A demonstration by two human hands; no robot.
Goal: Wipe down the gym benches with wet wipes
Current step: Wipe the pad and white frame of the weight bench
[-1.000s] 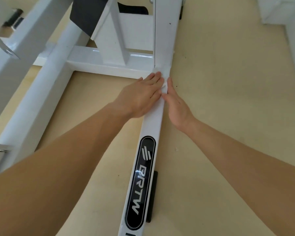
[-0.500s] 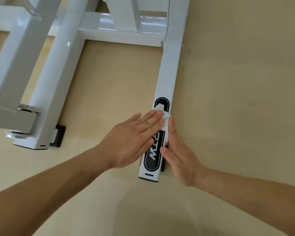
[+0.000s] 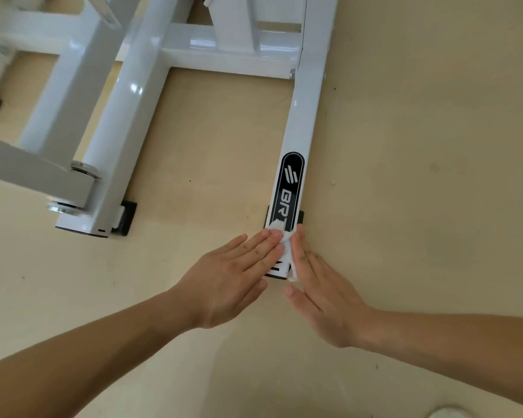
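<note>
Both hands sit at the near end of the white floor rail (image 3: 304,116) of the bench frame — left hand (image 3: 233,276) flat on the rail's left side, right hand (image 3: 320,294) edge-on along its right side, w/ the wet wipe (image 3: 287,245) bunched between them and draped over the rail top. Neither grip is a pinch: fingers are straight and held together, palms pressing the wipe onto the metal from both sides.

Key relation: the rail's long axis runs away from the hands, up toward the cross tube (image 3: 224,52), and the wipe is already at the near tip, just over the lower part of the black logo plate (image 3: 290,188). Only the end cap (image 3: 277,274) and the black rubber foot (image 3: 299,217) are left at this end, I'd judge. Both hands are equally close; neither has the advantage.

Surface is glossy painted steel, so it should wipe easily. The floor (image 3: 420,176) is beige, w/ a few dark specks. A second, parallel rail (image 3: 124,125) lies well apart to the left — prob. next.
</note>
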